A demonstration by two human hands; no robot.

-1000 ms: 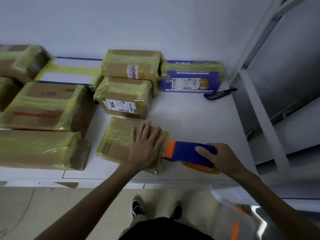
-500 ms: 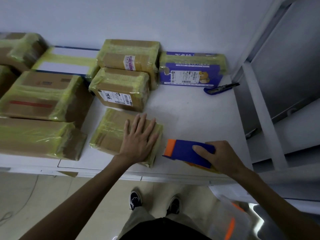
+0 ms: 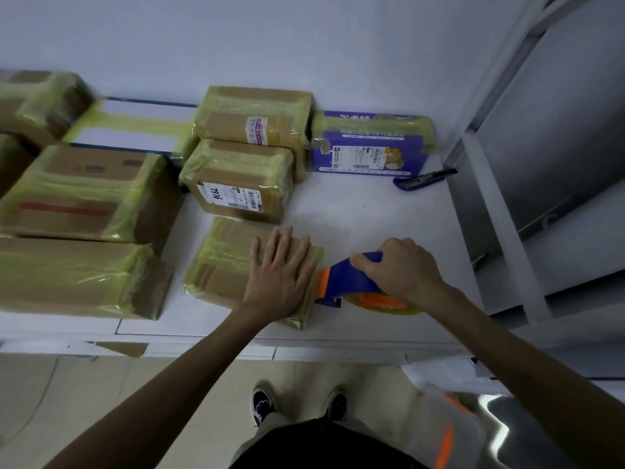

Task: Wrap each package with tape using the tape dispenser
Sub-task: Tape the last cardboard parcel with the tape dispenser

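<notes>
- A white surface (image 3: 372, 225) runs along a pale wall (image 3: 304, 38), and you stand at its near edge with your shoes (image 3: 263, 402) on the tiled floor below.
- The package (image 3: 220, 265) you are working on lies near the front edge, wrapped in yellowish tape, a little left of centre.
- Your left grip (image 3: 280, 275) is released: it lies flat on the right half of the package top with the fingers spread.
- Your right grip (image 3: 406, 272) is clenched around the blue body of the tape dispenser (image 3: 341, 275), just right of the package.
- The dispenser's orange front end sits at the package's right edge; you cannot tell whether they touch.
- The yellow tape roll (image 3: 402, 311) shows under your right wrist.
- Just beyond the package sits a labelled box (image 3: 236, 177) with a barcode sticker, and a second taped box (image 3: 253, 116) stands behind it against the wall.
- A purple box (image 3: 368, 147) stands at the far right, with a blue box cutter (image 3: 422, 179) lying just beside it.
- Larger taped boxes (image 3: 84, 194) fill the left side of the surface.
</notes>
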